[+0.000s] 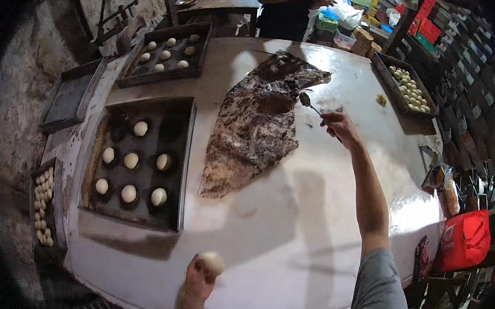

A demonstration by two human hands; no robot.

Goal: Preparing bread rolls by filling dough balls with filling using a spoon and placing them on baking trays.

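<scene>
A pale round dough ball sits in my left hand, whose fingers curl around it over the near edge of the table. My right hand reaches far forward and grips a metal spoon. Dark stuff covers the spoon's bowl, which is just beside a wrinkled, dark-smeared sheet lying across the middle of the table. To the left, a large dark baking tray carries several dough balls set apart in rows.
Behind that tray stands another tray of dough balls, with a bare tray beside it. Crowded dough balls fill a tray at lower left and one at far right. A red bag rests at right. Beyond the table stands a person.
</scene>
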